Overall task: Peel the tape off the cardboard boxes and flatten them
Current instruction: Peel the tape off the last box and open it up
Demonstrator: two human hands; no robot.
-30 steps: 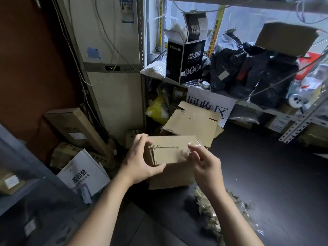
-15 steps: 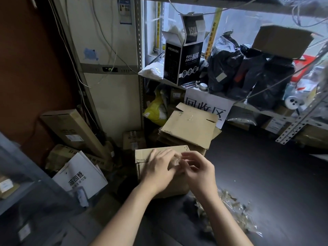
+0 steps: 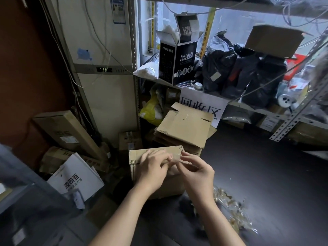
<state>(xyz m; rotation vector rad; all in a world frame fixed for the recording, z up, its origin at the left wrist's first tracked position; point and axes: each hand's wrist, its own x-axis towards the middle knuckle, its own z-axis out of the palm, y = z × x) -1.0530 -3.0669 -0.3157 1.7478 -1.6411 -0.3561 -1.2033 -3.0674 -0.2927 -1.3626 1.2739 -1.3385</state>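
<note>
A small brown cardboard box (image 3: 142, 154) stands on the dark floor right in front of me, with its top flaps closed. My left hand (image 3: 152, 173) rests on the box's top with bent fingers, and its fingertips touch the middle seam. My right hand (image 3: 197, 173) hovers over the right part of the top. Its thumb and forefinger pinch a thin strip of clear tape (image 3: 187, 163) at the seam. My hands hide most of the top of the box.
A stack of flattened boxes (image 3: 184, 128) lies just behind the box. Crumpled peeled tape (image 3: 230, 210) is heaped on the floor (image 3: 266, 174) to the right. More cartons (image 3: 65, 132) and a white booklet (image 3: 76, 180) crowd the left. Metal shelving (image 3: 292, 121) with black bags stands at the back right.
One second ago both hands held the box up by its sides. The box now stands lower on the floor, and both hands have moved onto its top seam.
</note>
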